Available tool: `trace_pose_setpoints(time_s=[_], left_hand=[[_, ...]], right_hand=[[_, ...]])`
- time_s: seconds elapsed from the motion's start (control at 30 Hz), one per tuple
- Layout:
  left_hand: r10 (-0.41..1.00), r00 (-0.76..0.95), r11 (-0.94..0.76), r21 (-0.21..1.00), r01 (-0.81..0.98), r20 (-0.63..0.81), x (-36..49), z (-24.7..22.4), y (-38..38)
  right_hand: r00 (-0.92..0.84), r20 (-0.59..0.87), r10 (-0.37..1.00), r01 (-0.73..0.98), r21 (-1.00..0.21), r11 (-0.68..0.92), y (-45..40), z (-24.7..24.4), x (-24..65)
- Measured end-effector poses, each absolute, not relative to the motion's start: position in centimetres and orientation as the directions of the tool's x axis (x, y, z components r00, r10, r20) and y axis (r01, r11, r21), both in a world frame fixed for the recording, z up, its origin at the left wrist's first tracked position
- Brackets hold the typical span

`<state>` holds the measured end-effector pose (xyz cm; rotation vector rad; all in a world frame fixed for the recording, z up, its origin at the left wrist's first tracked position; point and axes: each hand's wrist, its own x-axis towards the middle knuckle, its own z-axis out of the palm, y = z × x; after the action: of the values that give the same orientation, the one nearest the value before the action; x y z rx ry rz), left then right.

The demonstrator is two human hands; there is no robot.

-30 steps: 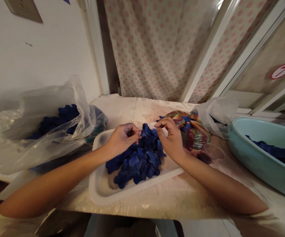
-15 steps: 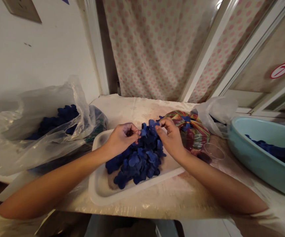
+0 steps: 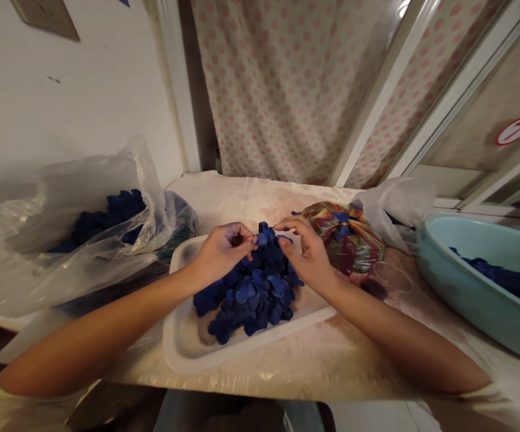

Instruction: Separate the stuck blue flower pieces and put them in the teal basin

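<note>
A blue flower-shaped petal piece (image 3: 265, 237) is pinched between the thumb and fingers of my left hand (image 3: 224, 251), above a heap of the same kind. Just to its right is my right hand (image 3: 308, 255), thumb and forefinger apart, with nothing visible between them. Its fingertips are close to the held piece; whether they touch it I cannot tell. Below both hands, the blue flower-shaped pieces (image 3: 248, 297) are heaped in a white tray (image 3: 181, 362) that sits at a slant on the table.
At the left, a clear plastic bag (image 3: 149, 180) holds more blue pieces. A striped, colourful bundle (image 3: 358, 249) lies behind my right hand, near a clear round lid (image 3: 392, 277). A light-blue basin (image 3: 448, 300) with blue pieces stands at the right. Behind hangs a dotted curtain (image 3: 277, 90).
My right thumb and forefinger have parted, and the piece between them is no longer there. My left hand keeps its pinch in nearly the same place.
</note>
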<state>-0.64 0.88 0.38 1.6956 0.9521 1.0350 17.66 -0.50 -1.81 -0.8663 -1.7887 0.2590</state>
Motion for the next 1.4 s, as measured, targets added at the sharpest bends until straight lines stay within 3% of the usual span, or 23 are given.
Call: trace_pose_setpoints(time_s=[0.1,0.33,0.53,0.8,1.17,1.4], left_hand=[[0.892,0.381,-0.324,0.932,0.162,0.244,-0.72,0.32,0.92],[0.86,0.43,-0.353,0.929,0.111,0.276,-0.95,0.01,1.1],[0.854,0.435,-0.355,0.931,0.086,0.286,-0.9,0.02,1.09],[0.871,0.419,-0.331,0.937,0.112,0.258,-0.77,0.31,0.7],[0.863,0.469,-0.277,0.952,0.131,0.187,-0.65,0.25,0.52],[0.855,0.479,-0.305,0.94,0.156,0.198,-0.64,0.36,0.76]], right_hand=[[-0.312,0.662,0.681,0.42,-0.547,0.724,-1.16,-1.46,17.19],[-0.293,0.501,0.814,0.159,-0.814,0.558,-0.53,-1.82,17.19],[-0.262,0.448,0.854,0.022,-0.882,0.47,-0.49,-1.99,17.18],[-0.251,0.496,0.831,0.055,-0.85,0.524,-0.43,-1.83,17.11],[-0.181,0.515,0.838,0.274,-0.792,0.546,-0.49,-1.91,17.26],[-0.182,0.642,0.745,0.407,-0.64,0.652,-0.93,-1.56,17.01]])
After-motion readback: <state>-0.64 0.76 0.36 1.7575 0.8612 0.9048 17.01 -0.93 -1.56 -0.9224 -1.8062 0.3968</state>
